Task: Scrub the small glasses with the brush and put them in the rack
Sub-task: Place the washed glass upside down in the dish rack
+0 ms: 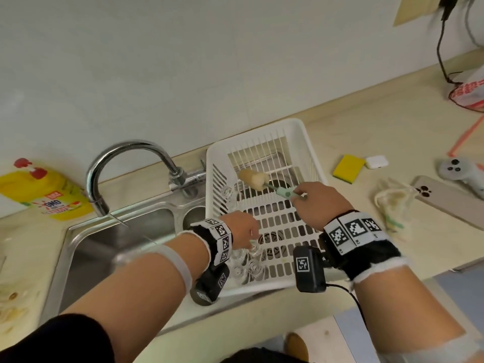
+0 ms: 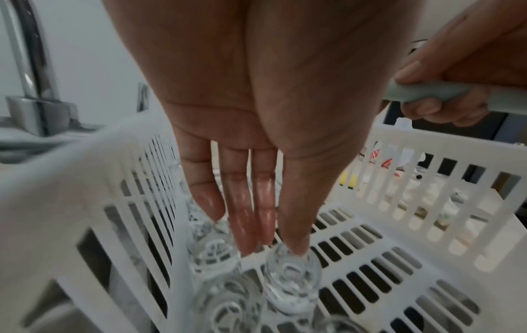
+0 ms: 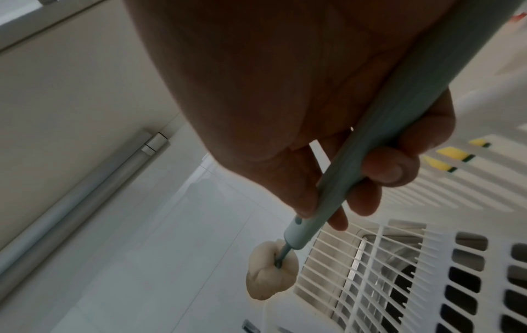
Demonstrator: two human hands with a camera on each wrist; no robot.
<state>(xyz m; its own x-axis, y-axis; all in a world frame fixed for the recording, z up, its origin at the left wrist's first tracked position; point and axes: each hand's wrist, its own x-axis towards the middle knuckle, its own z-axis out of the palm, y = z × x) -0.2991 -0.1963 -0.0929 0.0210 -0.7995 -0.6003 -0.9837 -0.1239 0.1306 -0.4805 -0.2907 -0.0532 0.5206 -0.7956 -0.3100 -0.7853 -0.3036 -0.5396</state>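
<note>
Glasses point(image 2: 288, 283) upturned in rack point(image 1: 288, 226) — left hand point(image 2: 256, 135) fingers straight, touching one; right hand point(image 1: 318, 203) grips brush point(image 1: 255, 178).

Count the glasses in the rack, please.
6 glasses, roughly: four beneath the left hand, two farther along the left wall of the rack; blur may hide more.

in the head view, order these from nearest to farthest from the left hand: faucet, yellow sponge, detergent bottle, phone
From the left hand:
1. Faucet, behind it at the sink.
2. Yellow sponge, on the counter right of the rack.
3. Phone and detergent bottle, far right and far left: too close to call.
</note>
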